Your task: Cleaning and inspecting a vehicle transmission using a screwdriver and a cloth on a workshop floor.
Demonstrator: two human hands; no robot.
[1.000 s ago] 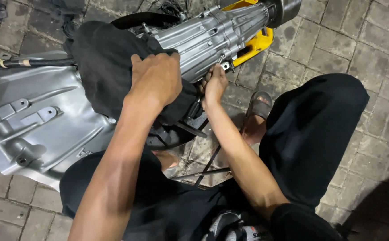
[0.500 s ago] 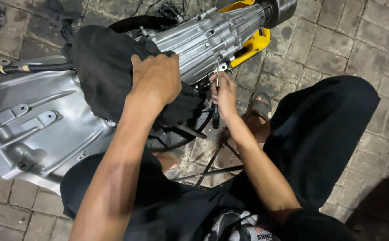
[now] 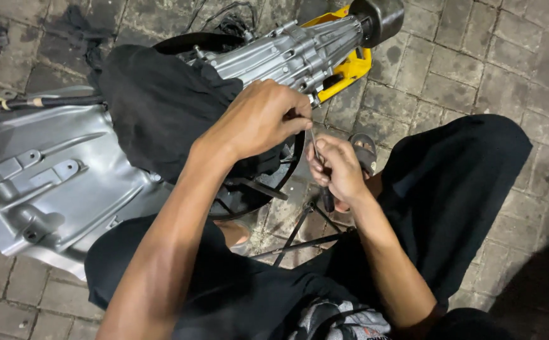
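The right hand point(image 3: 340, 170) has its grip closed around a thin screwdriver point(image 3: 317, 151), whose shaft points toward 11 o'clock at the gearbox point(image 3: 287, 56). The left hand point(image 3: 262, 116), fingers curled shut, pinches its tip and rests against the gearbox.

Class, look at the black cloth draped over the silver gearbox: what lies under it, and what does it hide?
The black cloth lies over the middle of the silver gearbox, whose ribbed casing shows beyond it. The left hand rests at the cloth's edge. The casing beneath the cloth is covered and cannot be seen.
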